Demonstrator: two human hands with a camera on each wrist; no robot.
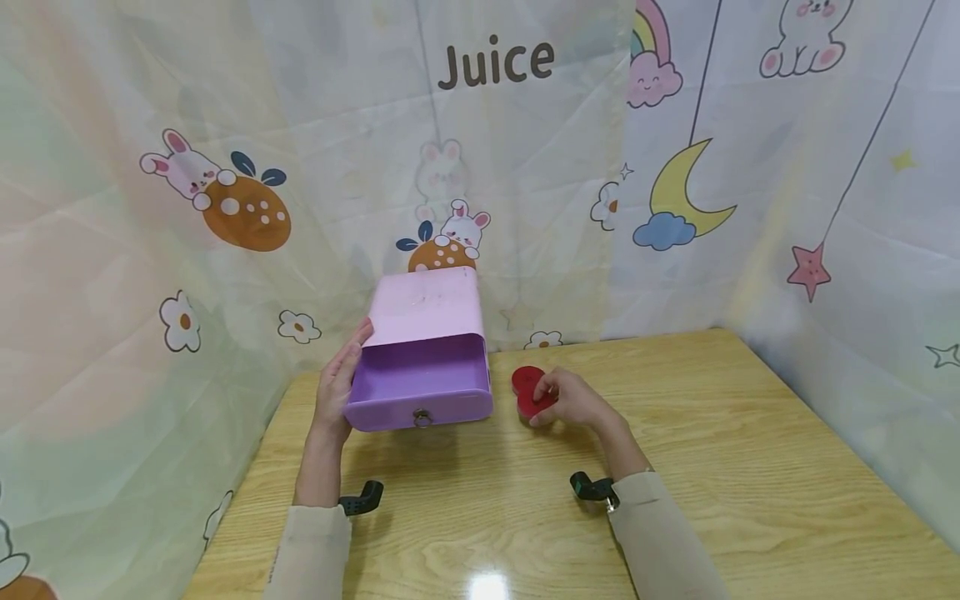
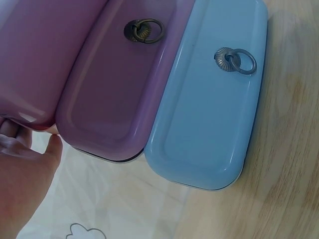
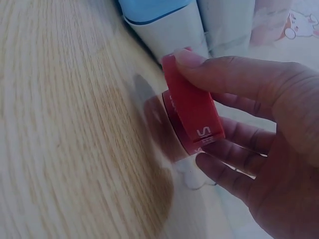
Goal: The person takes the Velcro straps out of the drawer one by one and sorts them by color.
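Observation:
A stacked drawer cabinet with a pink top [image 1: 427, 304] stands at the back of the table. Its top purple drawer [image 1: 420, 408] is pulled out and nothing shows inside. My left hand [image 1: 341, 383] rests along the cabinet's left side, fingers mostly straight; some fingertips are hidden behind the drawer in the left wrist view. To the cabinet's right, my right hand [image 1: 573, 400] pinches a red two-lobed object [image 1: 527, 379] between thumb and fingers. White lettering marks the red object's edge [image 3: 192, 104] in the right wrist view; its exact kind is unclear.
Below the pulled-out drawer sit a closed purple drawer [image 2: 107, 94] and a closed blue drawer [image 2: 204, 99], each with a metal ring pull. The wooden table [image 1: 712, 467] runs back to a printed cloth [image 1: 360, 150]. Small black cameras [image 1: 363, 497] are on both wrists.

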